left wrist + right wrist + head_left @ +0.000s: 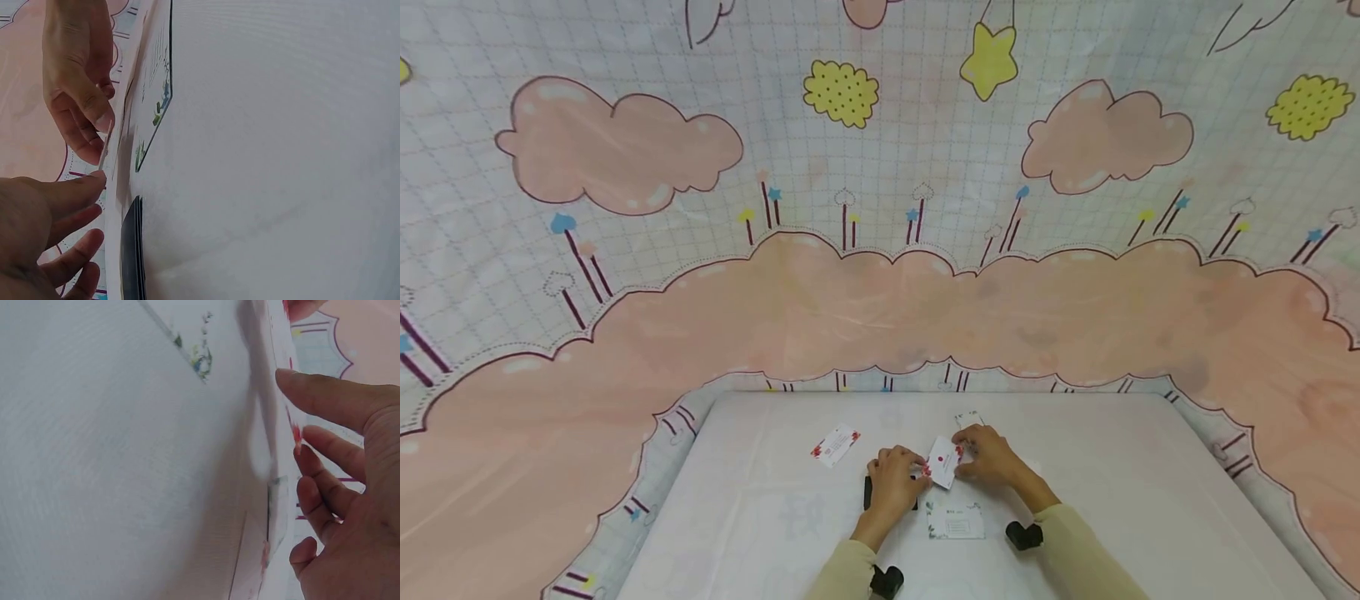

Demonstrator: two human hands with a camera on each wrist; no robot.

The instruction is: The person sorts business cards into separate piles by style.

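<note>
Table [1112, 450] with a smooth white covering lies beneath everything, and working low over it should spare a light card a long drop. Above it, the person's bare left grip [892, 483] pinches one end of a white rectangular paper card with red floral corners [943, 467], and the bare right grip [992, 455] pinches the other, so the card sits between the two. Good handling probably means light, even pressure at both ends, no outward pull, and fingertips off the printed face. A white rectangular card with green leafy corners [956, 522] lies just nearer the body, best left undisturbed. The left side needs more care: a flat black rectangular object [868, 493] lies under that hand, and a dipping wrist could nudge it.

Head view alone gives the whole layout, including a second white card with red corners [835, 446] lying apart to the left. Left wrist view turns the held card edge-on and reveals thin layers in the black object, which the hand partly covers from above. Right wrist view shows the thumb and fingers spread at the card's end, one finger at a red corner. Smallest, a red spot [941, 459] on the card's face is plainest from the head.
</note>
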